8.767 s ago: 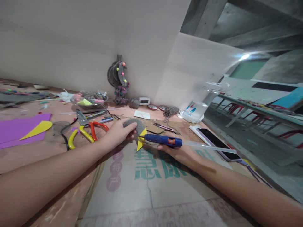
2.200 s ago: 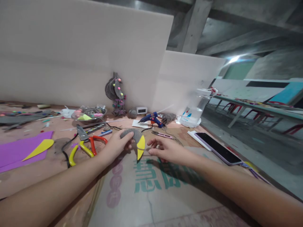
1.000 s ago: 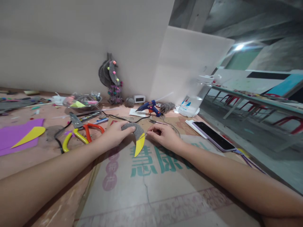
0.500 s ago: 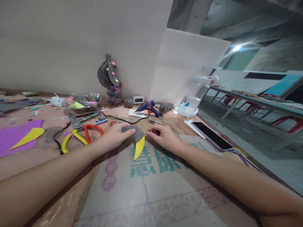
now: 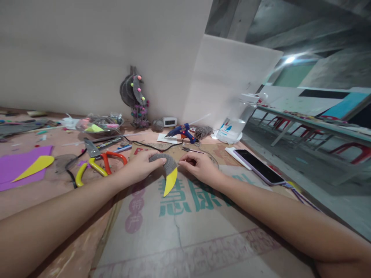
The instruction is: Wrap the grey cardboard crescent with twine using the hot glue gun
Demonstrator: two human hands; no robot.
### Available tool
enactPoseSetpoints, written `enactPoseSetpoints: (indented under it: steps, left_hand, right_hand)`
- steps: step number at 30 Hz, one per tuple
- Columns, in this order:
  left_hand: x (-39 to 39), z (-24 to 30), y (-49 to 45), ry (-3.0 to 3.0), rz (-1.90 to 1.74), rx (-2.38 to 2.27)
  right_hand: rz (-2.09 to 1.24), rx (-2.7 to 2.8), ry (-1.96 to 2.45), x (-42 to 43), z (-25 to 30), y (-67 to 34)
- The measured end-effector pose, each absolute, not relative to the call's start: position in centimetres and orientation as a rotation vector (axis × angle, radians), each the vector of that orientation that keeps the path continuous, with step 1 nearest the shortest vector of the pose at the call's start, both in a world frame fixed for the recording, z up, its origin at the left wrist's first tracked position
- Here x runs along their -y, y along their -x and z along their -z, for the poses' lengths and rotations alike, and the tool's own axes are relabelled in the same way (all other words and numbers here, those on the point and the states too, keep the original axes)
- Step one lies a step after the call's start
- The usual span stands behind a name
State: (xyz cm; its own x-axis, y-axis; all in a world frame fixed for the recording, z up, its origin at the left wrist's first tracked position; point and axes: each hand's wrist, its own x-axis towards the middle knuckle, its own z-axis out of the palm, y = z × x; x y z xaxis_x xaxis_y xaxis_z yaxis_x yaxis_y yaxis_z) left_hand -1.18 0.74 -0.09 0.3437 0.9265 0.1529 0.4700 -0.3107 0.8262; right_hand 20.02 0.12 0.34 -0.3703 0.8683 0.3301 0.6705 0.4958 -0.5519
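My left hand pinches a yellow crescent cutout whose upper part is wrapped in grey yarn. The crescent's bare yellow tip points down over a printed cardboard sheet. Just to its right, my right hand has thumb and fingertips pressed together close to the wrapped edge. What they hold is too thin to make out clearly; a loose strand curves behind that hand toward a grey yarn bundle.
Scissors and pliers with yellow and orange handles lie left. Purple sheets carry a yellow cutout. Behind stand a blue glue gun, a yarn-wrapped moon ornament and a plastic jug. A phone lies right.
Hardly anything differs. The crescent's yellow tip has shifted very slightly down and left; both hands keep almost the same place and grip.
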Motion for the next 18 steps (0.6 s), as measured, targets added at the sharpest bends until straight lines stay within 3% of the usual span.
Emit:
enactPoseSetpoints:
  steps: [18]
  left_hand:
    - [-0.54, -0.23, 0.96, -1.769, -0.913, -1.201]
  right_hand:
    - [-0.448, 2.157, 1.252, -0.05, -0.42, -19.99]
